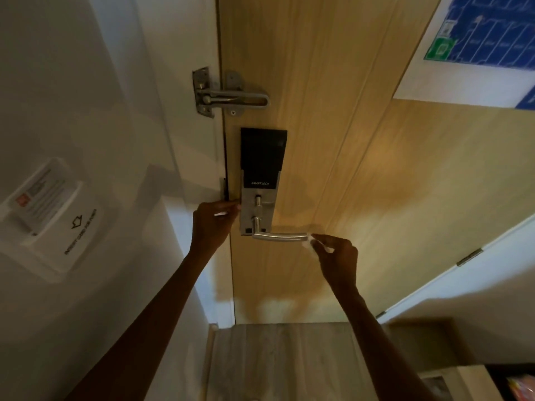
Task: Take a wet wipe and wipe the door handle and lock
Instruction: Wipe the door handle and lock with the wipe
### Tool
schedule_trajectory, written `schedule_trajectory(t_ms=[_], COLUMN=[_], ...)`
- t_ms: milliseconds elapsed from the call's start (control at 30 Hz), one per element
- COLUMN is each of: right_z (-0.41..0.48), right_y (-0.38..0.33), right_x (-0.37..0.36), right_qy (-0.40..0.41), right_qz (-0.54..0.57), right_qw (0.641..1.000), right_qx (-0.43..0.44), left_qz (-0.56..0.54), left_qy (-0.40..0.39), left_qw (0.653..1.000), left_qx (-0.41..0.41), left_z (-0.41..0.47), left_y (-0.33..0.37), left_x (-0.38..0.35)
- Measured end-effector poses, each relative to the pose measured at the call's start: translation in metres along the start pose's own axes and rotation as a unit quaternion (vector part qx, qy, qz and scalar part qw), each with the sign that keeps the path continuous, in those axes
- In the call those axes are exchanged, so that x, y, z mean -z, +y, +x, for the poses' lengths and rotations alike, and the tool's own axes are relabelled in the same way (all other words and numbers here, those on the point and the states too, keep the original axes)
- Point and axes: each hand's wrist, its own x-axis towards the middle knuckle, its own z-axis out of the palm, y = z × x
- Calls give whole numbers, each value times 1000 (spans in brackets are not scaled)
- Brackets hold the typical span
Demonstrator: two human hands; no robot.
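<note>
A silver lever door handle [279, 235] sticks out to the right from a smart lock [260, 180] with a black top and silver lower plate, mounted on a light wooden door [362, 169]. My right hand [337, 254] pinches a small white wet wipe [309, 241] against the free end of the handle. My left hand [212, 224] rests at the left edge of the lock plate by the door edge, with its fingers curled and something pale between the fingertips; whether it grips anything is unclear.
A metal swing-bar door guard [228, 95] sits above the lock. A white key-card holder [49, 218] hangs on the left wall. An evacuation plan [480, 44] is posted at the upper right of the door. A door hinge [469, 257] shows at the right.
</note>
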Motion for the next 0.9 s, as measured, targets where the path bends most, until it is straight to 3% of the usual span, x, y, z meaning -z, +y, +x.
schedule_trajectory(t_ms=[67,133,400,467,567,733,900], right_z=[-8,-13,-16,-16,-18,-24,-32], right_y=[1,-2,-10,-6,7,-3,-23], right_x=[-7,-15,-25,-23,-23,-43,-63], right_qy=[5,15,77,56,3,-61,-120], right_qz=[89,148,126,145,266,464,485], right_qw=[990,977,988,984,944,823,808], right_qx=[-113,-153,-52,-82,-194,-322,-312], left_qz=[2,9,-1,-1,-4,-4,6], left_qy=[-23,-49,-93,-95,-103,-136,-154], left_qw=[1000,999,995,995,994,989,986], left_qx=[4,9,41,42,48,51,64], left_z=[1,3,6,6,7,12,16], left_y=[-2,-1,6,6,5,8,9], left_x=[4,7,13,14,16,21,26])
